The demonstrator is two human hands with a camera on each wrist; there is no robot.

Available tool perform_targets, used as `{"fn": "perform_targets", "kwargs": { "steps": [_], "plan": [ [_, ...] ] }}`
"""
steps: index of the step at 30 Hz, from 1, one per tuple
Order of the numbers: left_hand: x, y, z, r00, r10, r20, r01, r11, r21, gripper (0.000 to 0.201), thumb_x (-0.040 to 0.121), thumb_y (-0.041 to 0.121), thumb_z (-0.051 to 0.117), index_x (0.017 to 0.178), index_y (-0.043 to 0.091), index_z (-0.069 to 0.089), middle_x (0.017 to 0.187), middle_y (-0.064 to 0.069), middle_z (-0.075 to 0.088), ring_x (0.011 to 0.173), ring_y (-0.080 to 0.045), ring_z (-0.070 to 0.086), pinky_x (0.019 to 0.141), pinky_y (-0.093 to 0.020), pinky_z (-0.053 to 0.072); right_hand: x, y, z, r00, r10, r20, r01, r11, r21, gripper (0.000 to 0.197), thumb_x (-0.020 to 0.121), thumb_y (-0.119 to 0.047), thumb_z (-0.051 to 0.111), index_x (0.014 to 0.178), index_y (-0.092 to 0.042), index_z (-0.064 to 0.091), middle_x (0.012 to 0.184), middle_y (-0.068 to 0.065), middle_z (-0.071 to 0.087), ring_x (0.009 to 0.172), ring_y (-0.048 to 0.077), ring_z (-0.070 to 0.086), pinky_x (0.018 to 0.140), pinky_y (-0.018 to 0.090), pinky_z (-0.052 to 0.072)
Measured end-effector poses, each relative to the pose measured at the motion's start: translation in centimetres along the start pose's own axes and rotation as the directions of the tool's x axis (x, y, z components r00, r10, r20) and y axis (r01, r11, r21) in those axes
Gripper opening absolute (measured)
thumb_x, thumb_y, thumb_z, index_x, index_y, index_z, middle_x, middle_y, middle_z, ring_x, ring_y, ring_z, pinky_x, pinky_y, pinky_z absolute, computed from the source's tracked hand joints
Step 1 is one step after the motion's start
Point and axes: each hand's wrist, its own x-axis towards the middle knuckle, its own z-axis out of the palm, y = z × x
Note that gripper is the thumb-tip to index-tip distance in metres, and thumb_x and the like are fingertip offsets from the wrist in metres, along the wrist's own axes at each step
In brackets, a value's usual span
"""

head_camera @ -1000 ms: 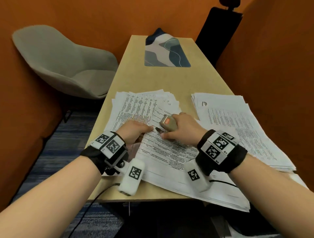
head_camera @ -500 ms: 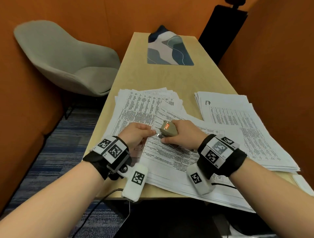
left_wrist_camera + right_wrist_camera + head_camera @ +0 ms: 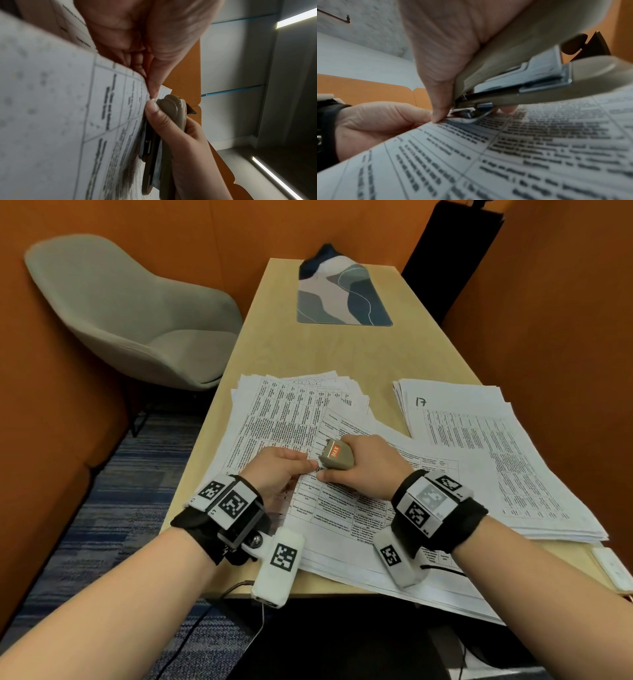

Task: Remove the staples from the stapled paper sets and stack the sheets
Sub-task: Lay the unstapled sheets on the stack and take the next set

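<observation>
A printed paper set (image 3: 346, 508) lies slanted across the table's near edge. My left hand (image 3: 284, 467) pinches its upper left corner (image 3: 150, 93), thumb against curled fingers. My right hand (image 3: 370, 467) grips a beige stapler (image 3: 337, 458) with an orange label and holds its rear metal tip down on that same corner (image 3: 467, 116). The stapler (image 3: 164, 129) lies flat along the sheet (image 3: 522, 155). I cannot make out the staple itself.
A fanned pile of printed sheets (image 3: 284, 409) lies behind my hands, and a thicker stack marked 17 (image 3: 479, 446) sits to the right. A patterned mat (image 3: 342, 299) is at the table's (image 3: 329, 354) far end. A grey chair (image 3: 137, 316) stands left, orange walls enclose both sides.
Both hands and the stapler stay on the same corner of the paper set; the head view has shifted slightly. No sheet has come loose.
</observation>
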Motion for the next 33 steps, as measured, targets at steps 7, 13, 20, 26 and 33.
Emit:
{"fn": "perform_targets", "kwargs": {
  "steps": [7, 13, 20, 26, 33],
  "plan": [
    [0.0, 0.3, 0.2, 0.997, -0.039, -0.06, 0.037, 0.999, -0.038, 0.004, 0.077, -0.001, 0.066, 0.075, 0.001, 0.066, 0.073, -0.019, 0.065, 0.077, -0.033, 0.063, 0.084, -0.047, 0.052, -0.7, -0.5, -0.3, 0.995, -0.048, -0.091, 0.035, 0.989, -0.142, 0.041, 0.073, -0.062, 0.064, 0.082, -0.027, 0.046, 0.076, -0.007, 0.053, 0.076, 0.017, 0.052, 0.061, 0.027, 0.035],
    [-0.2, 0.5, 0.5, 0.996, 0.003, -0.088, -0.005, 1.0, -0.02, 0.01, 0.079, -0.001, 0.065, 0.07, 0.002, 0.065, 0.056, -0.007, 0.064, 0.054, -0.019, 0.059, 0.056, -0.026, 0.046, -1.4, -0.8, -0.4, 0.977, -0.154, -0.147, 0.101, 0.943, -0.318, 0.043, 0.079, -0.065, 0.054, 0.088, -0.024, 0.044, 0.08, -0.005, 0.056, 0.076, 0.018, 0.051, 0.062, 0.027, 0.031],
    [-0.3, 0.4, 0.4, 0.99, -0.064, -0.122, 0.059, 0.997, -0.046, 0.011, 0.079, -0.001, 0.062, 0.068, 0.0, 0.061, 0.063, -0.013, 0.059, 0.058, -0.024, 0.055, 0.064, -0.035, 0.047, -2.1, -1.6, -0.5, 0.94, -0.285, -0.187, 0.18, 0.88, -0.439, 0.038, 0.086, -0.058, 0.049, 0.094, -0.021, 0.046, 0.09, 0.001, 0.063, 0.083, 0.024, 0.058, 0.063, 0.028, 0.027],
    [-0.8, 0.9, 0.1, 1.0, -0.01, -0.005, 0.009, 0.999, -0.049, 0.009, 0.087, -0.006, 0.054, 0.083, -0.004, 0.062, 0.06, -0.01, 0.063, 0.048, -0.014, 0.059, 0.043, -0.017, 0.047, -1.0, -1.1, -0.5, 0.989, 0.015, -0.149, -0.022, 0.998, -0.05, 0.039, 0.074, -0.06, 0.064, 0.081, -0.025, 0.05, 0.08, -0.005, 0.059, 0.079, 0.018, 0.056, 0.064, 0.028, 0.039],
    [-1.0, 0.9, -0.1, 0.998, 0.07, 0.004, -0.069, 0.977, 0.202, 0.043, 0.076, -0.005, 0.068, 0.117, -0.006, 0.056, 0.109, -0.024, 0.063, 0.095, -0.032, 0.063, 0.092, -0.043, 0.051, 0.5, -0.5, -0.8, 0.986, 0.161, 0.041, -0.166, 0.968, 0.187, 0.037, 0.066, -0.05, 0.076, 0.076, -0.021, 0.056, 0.071, -0.008, 0.056, 0.068, 0.01, 0.054, 0.059, 0.025, 0.041]
  ]
}}
